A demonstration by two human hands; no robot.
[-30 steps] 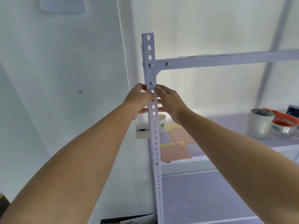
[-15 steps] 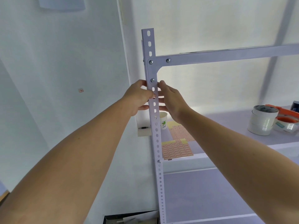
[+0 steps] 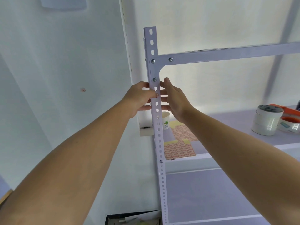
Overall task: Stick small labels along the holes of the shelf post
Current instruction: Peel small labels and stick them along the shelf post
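Left hand (image 3: pixel 139 98) pinches the shelf post (image 3: pixel 152 46) at its left edge, fingertip on a small label (image 3: pixel 156 94). Right hand (image 3: pixel 177 98) hangs loose-fingered off the right edge (open air around it).

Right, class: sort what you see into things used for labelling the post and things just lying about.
In use: shelf post, small label, label sheets, left hand, right hand.
Lying about: paper cup, tape rolls, tape dispenser.

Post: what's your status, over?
Left hand pinches post, thumb pressing label onto it. Right hand fingers straight beside post. Lower holes unblocked.
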